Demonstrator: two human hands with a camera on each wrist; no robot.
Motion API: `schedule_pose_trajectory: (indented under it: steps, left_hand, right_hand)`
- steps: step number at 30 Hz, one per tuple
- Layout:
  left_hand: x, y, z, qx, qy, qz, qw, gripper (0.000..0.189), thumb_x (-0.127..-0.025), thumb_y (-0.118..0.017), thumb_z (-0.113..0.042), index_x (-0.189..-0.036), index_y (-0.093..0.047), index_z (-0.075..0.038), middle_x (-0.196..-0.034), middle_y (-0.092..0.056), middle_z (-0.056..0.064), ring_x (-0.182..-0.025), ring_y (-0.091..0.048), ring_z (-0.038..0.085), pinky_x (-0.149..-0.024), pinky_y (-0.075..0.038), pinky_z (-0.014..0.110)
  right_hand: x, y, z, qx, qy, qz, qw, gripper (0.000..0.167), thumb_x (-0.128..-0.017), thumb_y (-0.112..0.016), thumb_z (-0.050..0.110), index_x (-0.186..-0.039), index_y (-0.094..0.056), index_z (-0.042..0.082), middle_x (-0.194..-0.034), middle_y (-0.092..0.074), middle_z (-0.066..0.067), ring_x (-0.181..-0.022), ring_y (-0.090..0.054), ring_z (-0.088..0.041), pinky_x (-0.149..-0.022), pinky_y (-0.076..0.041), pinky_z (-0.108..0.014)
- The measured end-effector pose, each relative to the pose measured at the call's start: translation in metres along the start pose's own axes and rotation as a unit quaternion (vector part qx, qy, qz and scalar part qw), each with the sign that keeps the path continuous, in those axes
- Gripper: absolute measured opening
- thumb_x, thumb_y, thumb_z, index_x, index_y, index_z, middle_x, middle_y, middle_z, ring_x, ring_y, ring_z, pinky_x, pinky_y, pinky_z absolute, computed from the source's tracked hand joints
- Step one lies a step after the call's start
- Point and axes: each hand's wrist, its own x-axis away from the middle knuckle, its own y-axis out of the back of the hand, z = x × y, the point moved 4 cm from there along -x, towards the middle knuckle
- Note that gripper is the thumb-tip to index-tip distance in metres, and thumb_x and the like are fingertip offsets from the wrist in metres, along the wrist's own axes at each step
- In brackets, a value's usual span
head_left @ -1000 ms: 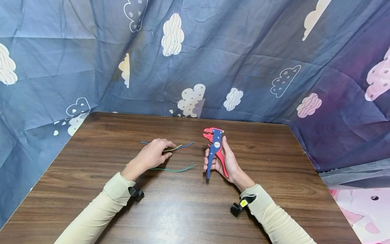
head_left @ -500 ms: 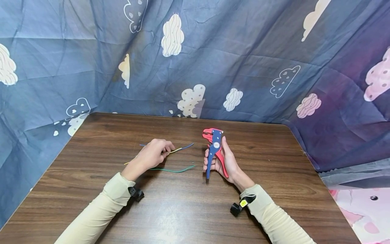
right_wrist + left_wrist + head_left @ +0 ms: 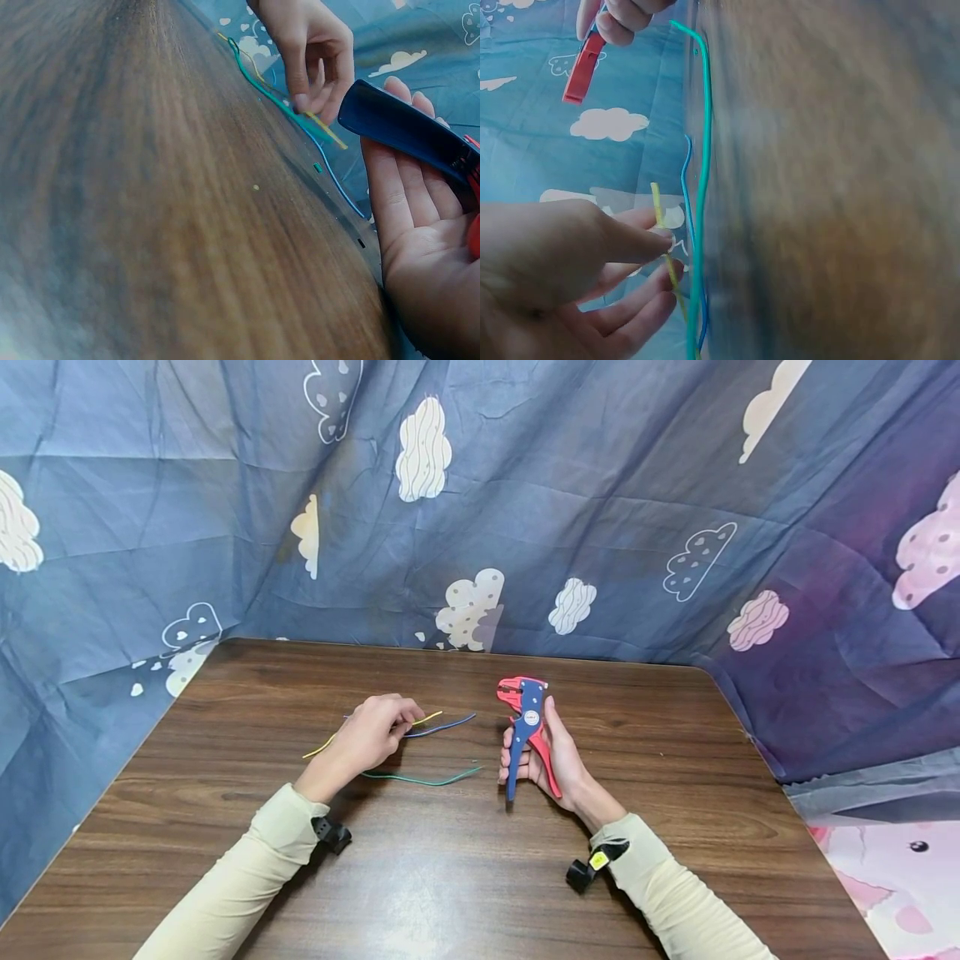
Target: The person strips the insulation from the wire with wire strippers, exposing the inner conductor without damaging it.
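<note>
My left hand [image 3: 372, 732] pinches a thin yellow wire [image 3: 657, 196] between thumb and fingertips, its end sticking out past them in the left wrist view. A blue wire [image 3: 450, 724] lies just beyond that hand, partly hidden by it. Nearer the front, a green wire [image 3: 423, 782] lies on the table, its left end hidden behind the hand. On the right, my right hand [image 3: 558, 760] holds a red and blue wire stripper [image 3: 531, 718], head up and pointing left. Its blue handle [image 3: 409, 124] crosses the fingers in the right wrist view.
Small green [image 3: 317, 167] and black [image 3: 361, 243] bits and a pale speck [image 3: 256, 187] lie on the brown wooden table [image 3: 450, 877]. A blue cloud-print cloth [image 3: 510, 527] hangs behind the table's far edge.
My left hand has lifted the yellow wire slightly and drawn it a little back left, apart from the blue wire. The right hand and wire stripper have stayed almost still.
</note>
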Motion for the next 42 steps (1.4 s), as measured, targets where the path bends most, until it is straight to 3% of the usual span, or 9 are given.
schedule_pose_trajectory:
  steps: [11, 17, 24, 28, 42]
  left_hand:
    - [-0.003, 0.011, -0.012, 0.006, -0.038, -0.071, 0.9967, 0.021, -0.102, -0.069, 0.0, -0.118, -0.081, -0.009, -0.109, -0.075, 0.005, -0.084, -0.067, 0.016, -0.074, -0.057, 0.035]
    - [-0.004, 0.013, -0.018, 0.016, -0.05, -0.083, 0.9952, 0.022, -0.103, -0.068, 0.0, -0.115, -0.082, -0.011, -0.107, -0.074, 0.005, -0.083, -0.063, 0.015, -0.073, -0.054, 0.033]
    - [-0.004, 0.014, -0.022, 0.043, -0.07, -0.104, 0.9912, 0.021, -0.103, -0.067, 0.003, -0.112, -0.081, -0.009, -0.106, -0.072, 0.006, -0.084, -0.062, 0.015, -0.072, -0.052, 0.032]
    - [-0.004, 0.014, -0.025, 0.053, -0.083, -0.121, 0.9877, 0.02, -0.102, -0.067, 0.005, -0.113, -0.081, -0.006, -0.106, -0.074, 0.008, -0.087, -0.065, 0.017, -0.073, -0.053, 0.033]
    - [-0.005, 0.014, -0.034, 0.059, -0.072, -0.115, 0.989, 0.018, -0.105, -0.07, -0.006, -0.118, -0.08, -0.011, -0.106, -0.082, -0.002, -0.075, -0.056, 0.013, -0.068, -0.047, 0.03]
  right_hand:
    - [0.0, 0.0, 0.001, -0.004, 0.001, -0.001, 1.0, 0.088, -0.106, -0.01, 0.079, -0.112, -0.059, 0.007, -0.086, -0.072, -0.007, -0.075, -0.075, -0.022, -0.079, -0.066, -0.041]
    - [0.0, 0.001, -0.001, 0.0, -0.003, 0.001, 1.0, 0.089, -0.107, -0.005, 0.076, -0.108, -0.061, 0.008, -0.085, -0.072, -0.007, -0.075, -0.075, -0.022, -0.079, -0.066, -0.041]
    - [0.0, 0.001, -0.002, -0.006, -0.003, 0.011, 0.9999, 0.088, -0.106, -0.01, 0.079, -0.108, -0.061, 0.007, -0.085, -0.072, -0.007, -0.075, -0.075, -0.022, -0.08, -0.066, -0.041]
    - [0.0, 0.0, -0.002, -0.004, -0.006, 0.019, 0.9998, 0.089, -0.108, -0.004, 0.075, -0.106, -0.062, 0.007, -0.085, -0.072, -0.007, -0.076, -0.076, -0.022, -0.08, -0.066, -0.042]
    - [0.002, -0.002, -0.002, 0.0, -0.016, 0.034, 0.9993, 0.088, -0.106, -0.013, 0.08, -0.103, -0.064, 0.008, -0.084, -0.072, -0.006, -0.075, -0.075, -0.022, -0.08, -0.065, -0.041]
